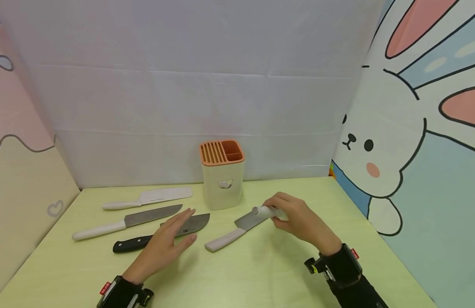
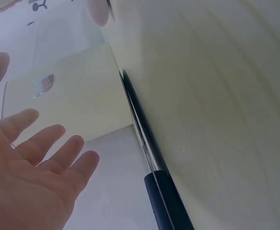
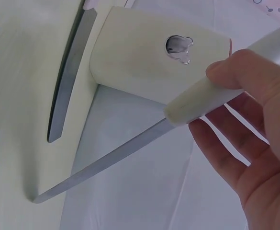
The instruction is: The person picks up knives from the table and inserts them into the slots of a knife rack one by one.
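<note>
My right hand [image 1: 295,216] grips a knife by its white handle [image 1: 263,211]. In the right wrist view the narrow blade [image 3: 106,160] slants down, its tip at or just above the tabletop; the head view does not show that blade clearly. Below and left of this hand lies a knife with a pale grey handle [image 1: 225,240] and a broad blade. My left hand [image 1: 164,241], fingers extended and holding nothing, hovers over a black-handled knife [image 1: 131,244] and partly hides it. That knife also shows in the left wrist view, its handle [image 2: 168,201] apart from the fingers.
A cream knife block [image 1: 223,188] with an orange slotted top stands near the back wall. To its left lie a white-handled cleaver [image 1: 166,194] and a long white-handled knife [image 1: 152,214]. Cloth walls border the yellow-green table [image 1: 237,282], a rabbit print [image 1: 379,158] on the right one.
</note>
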`<action>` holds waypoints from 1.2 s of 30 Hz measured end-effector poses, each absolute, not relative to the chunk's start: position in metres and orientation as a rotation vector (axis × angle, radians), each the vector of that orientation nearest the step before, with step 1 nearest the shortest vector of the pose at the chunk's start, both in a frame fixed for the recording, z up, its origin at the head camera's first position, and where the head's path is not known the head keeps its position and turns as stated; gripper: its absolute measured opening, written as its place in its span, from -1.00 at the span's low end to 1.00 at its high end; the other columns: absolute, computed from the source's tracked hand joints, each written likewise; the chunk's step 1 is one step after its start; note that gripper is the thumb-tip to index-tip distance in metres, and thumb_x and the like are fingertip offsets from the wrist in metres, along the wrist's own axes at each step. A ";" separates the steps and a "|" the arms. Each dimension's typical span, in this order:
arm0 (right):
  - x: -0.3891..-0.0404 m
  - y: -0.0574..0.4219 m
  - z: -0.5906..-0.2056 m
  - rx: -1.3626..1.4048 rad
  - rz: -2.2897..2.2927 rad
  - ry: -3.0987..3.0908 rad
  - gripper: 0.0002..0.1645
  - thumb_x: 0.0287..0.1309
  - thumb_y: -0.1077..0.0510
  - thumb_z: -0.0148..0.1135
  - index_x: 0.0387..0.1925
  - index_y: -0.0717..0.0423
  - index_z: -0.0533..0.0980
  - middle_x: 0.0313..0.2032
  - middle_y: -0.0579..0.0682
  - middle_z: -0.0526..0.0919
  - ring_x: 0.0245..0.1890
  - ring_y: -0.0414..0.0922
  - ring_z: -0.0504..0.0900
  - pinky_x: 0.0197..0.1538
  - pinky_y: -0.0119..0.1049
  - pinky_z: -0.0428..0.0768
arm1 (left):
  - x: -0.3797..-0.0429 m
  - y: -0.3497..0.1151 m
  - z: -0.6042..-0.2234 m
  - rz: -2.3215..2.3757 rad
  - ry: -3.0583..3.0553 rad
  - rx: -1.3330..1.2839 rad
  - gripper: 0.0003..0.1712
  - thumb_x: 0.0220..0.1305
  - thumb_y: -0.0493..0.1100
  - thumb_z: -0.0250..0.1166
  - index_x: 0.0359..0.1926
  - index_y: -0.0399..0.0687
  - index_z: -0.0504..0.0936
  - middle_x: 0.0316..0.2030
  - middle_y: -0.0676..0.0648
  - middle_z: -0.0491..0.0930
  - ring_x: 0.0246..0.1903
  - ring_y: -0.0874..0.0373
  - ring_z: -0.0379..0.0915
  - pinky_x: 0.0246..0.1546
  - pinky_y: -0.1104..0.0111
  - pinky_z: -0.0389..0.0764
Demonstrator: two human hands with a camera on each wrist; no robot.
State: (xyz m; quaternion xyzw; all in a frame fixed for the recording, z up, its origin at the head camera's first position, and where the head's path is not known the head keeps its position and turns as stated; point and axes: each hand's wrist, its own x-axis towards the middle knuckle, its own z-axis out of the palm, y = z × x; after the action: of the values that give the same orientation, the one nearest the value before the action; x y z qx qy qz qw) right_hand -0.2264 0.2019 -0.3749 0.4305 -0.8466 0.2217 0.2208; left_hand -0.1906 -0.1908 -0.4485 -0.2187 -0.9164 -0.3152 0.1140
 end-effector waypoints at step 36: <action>-0.210 0.160 -0.332 0.982 1.175 -2.211 -0.50 0.11 0.45 0.53 0.08 0.15 0.60 -0.11 0.00 0.74 -0.12 -0.06 0.78 -0.06 -0.01 0.81 | -0.191 -0.190 -0.442 -0.927 -2.661 -0.662 -0.25 0.57 0.10 0.28 0.63 0.07 0.31 0.57 -0.17 0.30 0.53 -0.35 0.18 0.33 -0.45 0.30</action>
State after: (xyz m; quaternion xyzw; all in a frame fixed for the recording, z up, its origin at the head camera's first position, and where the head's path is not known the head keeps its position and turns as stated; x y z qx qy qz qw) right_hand -0.2100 0.1605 -0.3323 0.3557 -0.8012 0.4257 0.2244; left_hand -0.1907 -0.1902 -0.4417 -0.2268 -0.9123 -0.3179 0.1231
